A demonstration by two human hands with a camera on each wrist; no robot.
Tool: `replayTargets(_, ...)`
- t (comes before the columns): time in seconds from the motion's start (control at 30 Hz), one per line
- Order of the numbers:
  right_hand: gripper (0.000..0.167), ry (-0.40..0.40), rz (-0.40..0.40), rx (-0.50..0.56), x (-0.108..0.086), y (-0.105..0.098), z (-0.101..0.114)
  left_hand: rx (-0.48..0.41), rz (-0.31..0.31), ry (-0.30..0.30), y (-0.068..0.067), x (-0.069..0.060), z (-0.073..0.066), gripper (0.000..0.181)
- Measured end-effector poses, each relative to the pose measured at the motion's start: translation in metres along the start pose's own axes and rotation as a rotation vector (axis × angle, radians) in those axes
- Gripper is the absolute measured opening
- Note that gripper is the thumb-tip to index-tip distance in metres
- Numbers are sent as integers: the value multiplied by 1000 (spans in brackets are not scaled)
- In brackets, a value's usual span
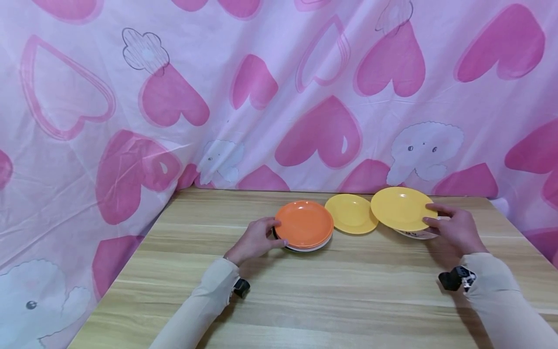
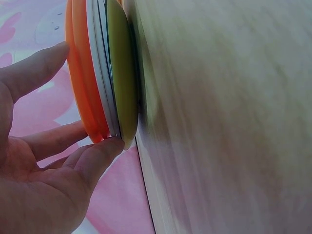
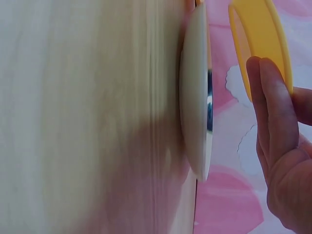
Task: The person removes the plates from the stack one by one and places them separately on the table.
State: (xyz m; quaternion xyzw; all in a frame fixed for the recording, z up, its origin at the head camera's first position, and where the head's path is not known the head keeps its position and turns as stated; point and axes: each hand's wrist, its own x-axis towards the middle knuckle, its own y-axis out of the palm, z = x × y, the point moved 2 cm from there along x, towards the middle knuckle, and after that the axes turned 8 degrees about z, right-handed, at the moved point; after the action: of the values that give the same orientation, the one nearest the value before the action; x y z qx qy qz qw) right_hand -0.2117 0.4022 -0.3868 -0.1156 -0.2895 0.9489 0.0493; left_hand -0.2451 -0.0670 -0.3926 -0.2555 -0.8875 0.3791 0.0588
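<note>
At the wood-grain table (image 1: 305, 300), the left hand (image 1: 253, 239), thumb and fingers parted, is gripping an orange-topped plate stack (image 1: 303, 224) while the right hand (image 1: 459, 229), slanting inward, is pinching a raised yellow plate (image 1: 401, 208).

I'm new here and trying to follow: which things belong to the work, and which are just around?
Work, apparently:
Raised yellow plate, in right fingers
Orange-topped plate stack, at left fingers
Middle yellow plate
Patterned white plate

Just around:
Wooden table
Heart-print cloth
</note>
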Motion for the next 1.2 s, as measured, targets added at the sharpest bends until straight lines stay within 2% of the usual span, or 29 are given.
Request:
replayTargets(0.37,61,31,-48,-1,0,-7,-8,-6,-7,-6,0,0,1,59)
replayTargets(0.57,62,83,-80,20,5,-14,-15,-5,-16,1,0,1,1,59)
replayTargets(1.03,64,145,-120,25,11,-38,-37,1,-19,12,-1,2,1,58)
replayTargets(1.2,63,143,-144,24,10,-44,-42,-2,-16,17,-1,2,1,59)
